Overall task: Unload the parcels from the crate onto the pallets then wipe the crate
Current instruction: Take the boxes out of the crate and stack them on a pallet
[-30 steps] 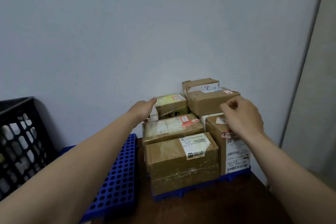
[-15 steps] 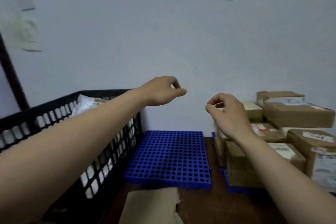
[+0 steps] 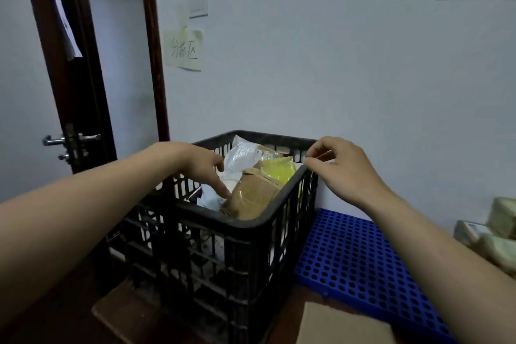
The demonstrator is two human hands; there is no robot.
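Where one crate (image 3: 251, 234) stands, one pallet (image 3: 360, 265) lies.

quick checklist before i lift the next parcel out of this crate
1. Parcels in the crate: brown parcel, white bag and yellow parcel inside: ok.
2. Grip on a parcel: left hand only touches the white bag with its fingertips, beside the brown parcel: not ok.
3. Second hand free: right hand loosely curled by the rim, holds no parcel: ok.
4. Landing spot: blue pallet shows bare grid beside the crate: ok.
5. Brown parcel's weight: cannot tell.
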